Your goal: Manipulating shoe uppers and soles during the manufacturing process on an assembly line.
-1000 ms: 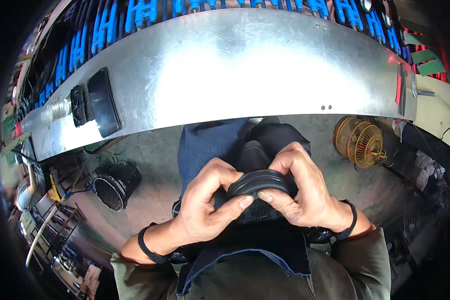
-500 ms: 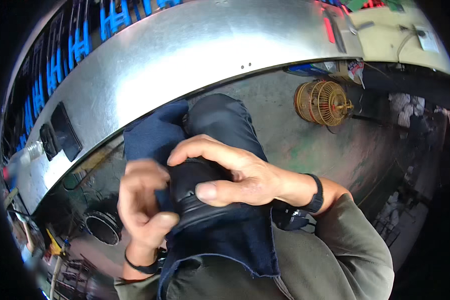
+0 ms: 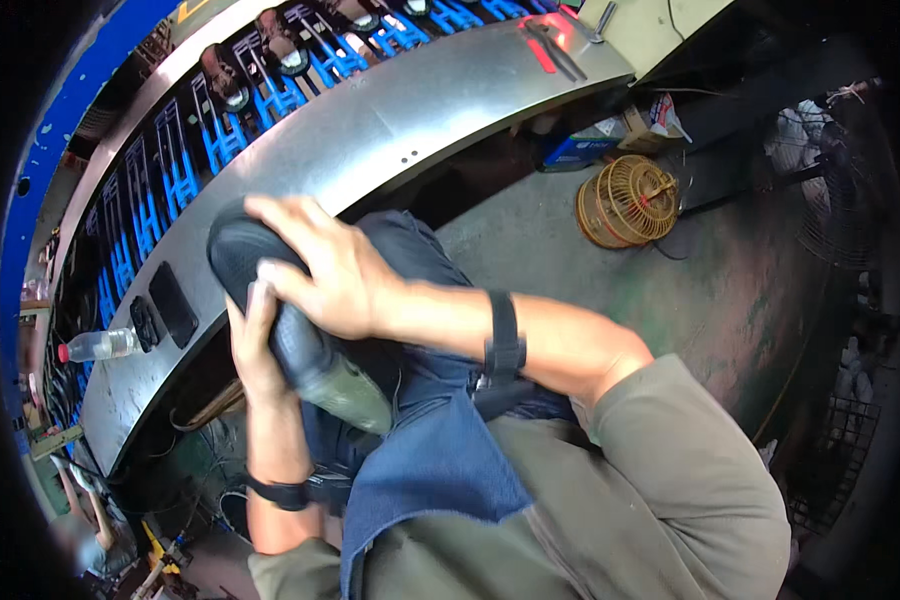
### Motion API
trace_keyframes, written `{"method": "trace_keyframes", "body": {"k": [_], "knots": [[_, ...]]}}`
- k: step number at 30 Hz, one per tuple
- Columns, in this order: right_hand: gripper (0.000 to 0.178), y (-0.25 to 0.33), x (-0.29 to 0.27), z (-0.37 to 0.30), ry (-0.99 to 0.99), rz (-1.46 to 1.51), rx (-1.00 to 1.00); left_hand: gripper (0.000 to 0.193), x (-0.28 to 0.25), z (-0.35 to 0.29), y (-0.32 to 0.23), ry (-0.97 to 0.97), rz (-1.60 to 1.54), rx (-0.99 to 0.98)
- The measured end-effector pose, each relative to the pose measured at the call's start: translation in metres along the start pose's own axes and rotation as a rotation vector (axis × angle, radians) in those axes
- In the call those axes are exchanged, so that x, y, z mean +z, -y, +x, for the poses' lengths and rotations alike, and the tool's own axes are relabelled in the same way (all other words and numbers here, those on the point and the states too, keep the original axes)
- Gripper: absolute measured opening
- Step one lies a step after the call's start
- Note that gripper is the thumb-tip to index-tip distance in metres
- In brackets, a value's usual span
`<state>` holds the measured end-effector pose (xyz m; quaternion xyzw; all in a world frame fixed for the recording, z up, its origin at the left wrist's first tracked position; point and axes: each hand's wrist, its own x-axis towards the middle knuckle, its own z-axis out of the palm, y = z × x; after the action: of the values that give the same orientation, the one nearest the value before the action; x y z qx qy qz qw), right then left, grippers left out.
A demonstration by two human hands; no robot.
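A black shoe (image 3: 295, 340), its toe end pointing up and left toward the metal bench, is held at a slant above my lap. Its near end shows a smooth grey-green part (image 3: 355, 398). My right hand (image 3: 335, 270) lies across the top, fingers and thumb curled over the dark toe area. From below left, my left hand (image 3: 257, 345) grips the shoe's side, with its fingertips close to my right thumb. Both hands are somewhat blurred by motion. A blue apron (image 3: 435, 455) covers my lap beneath the shoe.
The curved metal bench (image 3: 360, 130) runs ahead, bearing a phone (image 3: 175, 305), a bottle (image 3: 105, 345) and a red-handled tool (image 3: 538, 50). Behind it stand blue racks (image 3: 180, 180), some with shoes (image 3: 285, 50). A round cage (image 3: 627, 203) sits right on the floor. Another person (image 3: 95, 530) is at lower left.
Both hands have moved up and left with the black shoe, from my lap toward the bench edge. The shoe is turned and more of it shows. The view has shifted as well.
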<state>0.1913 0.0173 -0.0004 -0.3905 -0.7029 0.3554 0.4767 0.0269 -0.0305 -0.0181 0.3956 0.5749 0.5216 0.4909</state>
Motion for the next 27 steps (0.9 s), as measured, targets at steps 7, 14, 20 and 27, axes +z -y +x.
{"method": "trace_keyframes", "body": {"k": [7,14,20,27], "knots": [[0.066,-0.002,-0.034,-0.070,0.451,0.008,0.127,0.061,-0.006,-0.042,0.044,0.069,-0.718,-0.279],[0.043,0.016,-0.147,-0.103,-0.032,-0.053,0.052,0.083,0.007,-0.089,0.036,0.518,0.769,0.033],[0.048,-0.073,-0.110,-0.083,-0.146,0.081,0.395,0.097,0.059,-0.006,0.070,0.614,0.560,0.644],[0.072,-0.104,-0.078,0.108,0.255,0.395,0.544,0.084,0.022,0.090,0.029,0.253,0.069,0.103]]}}
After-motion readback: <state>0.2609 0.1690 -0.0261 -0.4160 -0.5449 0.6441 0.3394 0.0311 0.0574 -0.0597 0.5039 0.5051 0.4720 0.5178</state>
